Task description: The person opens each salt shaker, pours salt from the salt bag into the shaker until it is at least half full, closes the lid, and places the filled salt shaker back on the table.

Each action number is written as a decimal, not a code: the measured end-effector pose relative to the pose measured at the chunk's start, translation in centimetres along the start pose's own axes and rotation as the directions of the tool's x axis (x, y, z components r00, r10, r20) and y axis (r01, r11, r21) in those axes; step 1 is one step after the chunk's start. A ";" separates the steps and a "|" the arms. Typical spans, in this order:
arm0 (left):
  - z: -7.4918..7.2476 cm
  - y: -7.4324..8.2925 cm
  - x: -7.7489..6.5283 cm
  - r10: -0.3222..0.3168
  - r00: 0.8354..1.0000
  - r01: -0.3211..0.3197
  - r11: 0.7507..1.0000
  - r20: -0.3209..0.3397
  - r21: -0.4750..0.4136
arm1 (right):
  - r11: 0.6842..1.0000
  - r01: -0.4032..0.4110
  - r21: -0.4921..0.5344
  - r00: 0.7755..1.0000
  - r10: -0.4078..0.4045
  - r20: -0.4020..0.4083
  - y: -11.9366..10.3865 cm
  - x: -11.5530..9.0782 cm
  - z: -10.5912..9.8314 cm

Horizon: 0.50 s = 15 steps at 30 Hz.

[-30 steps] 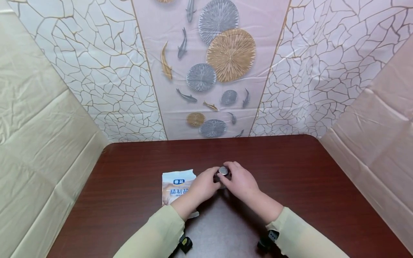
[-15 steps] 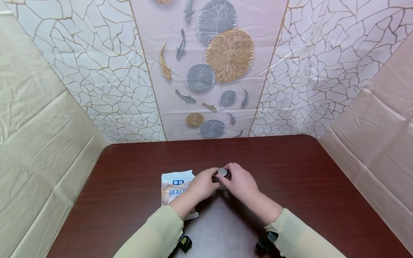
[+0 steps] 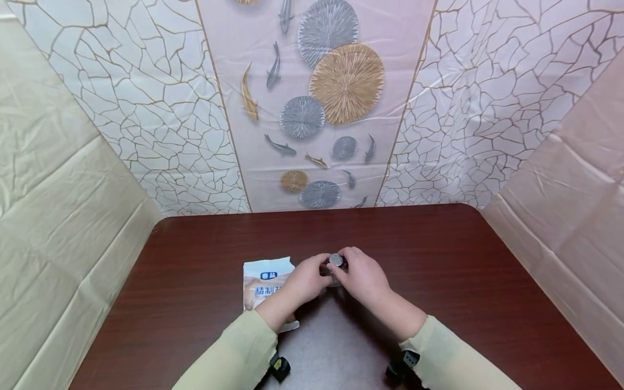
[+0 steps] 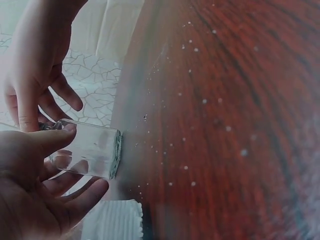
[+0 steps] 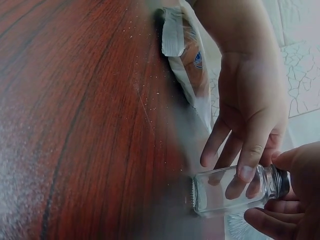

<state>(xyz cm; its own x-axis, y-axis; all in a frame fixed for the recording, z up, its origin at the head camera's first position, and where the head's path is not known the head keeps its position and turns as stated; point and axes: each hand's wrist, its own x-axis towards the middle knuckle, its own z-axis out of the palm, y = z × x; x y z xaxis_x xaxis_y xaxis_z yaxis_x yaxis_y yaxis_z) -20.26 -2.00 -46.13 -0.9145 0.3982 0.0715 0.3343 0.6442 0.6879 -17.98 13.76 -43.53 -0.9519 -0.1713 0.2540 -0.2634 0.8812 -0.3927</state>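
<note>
A small clear glass shaker jar (image 5: 227, 190) stands upright over the table, its bottom close to the tabletop. My left hand (image 3: 306, 279) grips the glass body, thumb on one side and fingers on the other. Around the silver metal cap (image 3: 336, 260) curl the thumb and fingers of my right hand (image 3: 364, 273). In the right wrist view the cap sits at the jar's threaded neck. Beside my left forearm lies a printed bag of salt (image 3: 265, 273), partly hidden by that arm.
White grains (image 4: 190, 70) are scattered over the dark red-brown wooden table (image 3: 429, 254). A patterned cloth (image 3: 322, 157) hangs behind the far table edge, with plain beige cloths on both sides.
</note>
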 end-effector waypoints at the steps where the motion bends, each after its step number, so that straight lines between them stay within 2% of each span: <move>1: 0.1 0.0 0.0 0.003 1.000 -0.003 1.000 -0.003 -0.001 | 1.000 -0.001 -0.002 1.000 0.001 0.001 0.0 0.0 0.0; 15: 1.3 -0.6 0.7 0.006 1.000 -0.006 1.000 0.018 -0.010 | 1.000 0.000 -0.007 1.000 0.000 0.008 -0.2 -0.1 0.0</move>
<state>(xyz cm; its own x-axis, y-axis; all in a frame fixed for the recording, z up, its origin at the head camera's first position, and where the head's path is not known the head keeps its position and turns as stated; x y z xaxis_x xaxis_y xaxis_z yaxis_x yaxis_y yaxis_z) -20.81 -1.26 -47.44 -0.9082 0.4138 0.0623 0.3371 0.6350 0.6951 -17.82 13.66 -43.49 -0.9531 -0.1746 0.2472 -0.2622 0.8844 -0.3862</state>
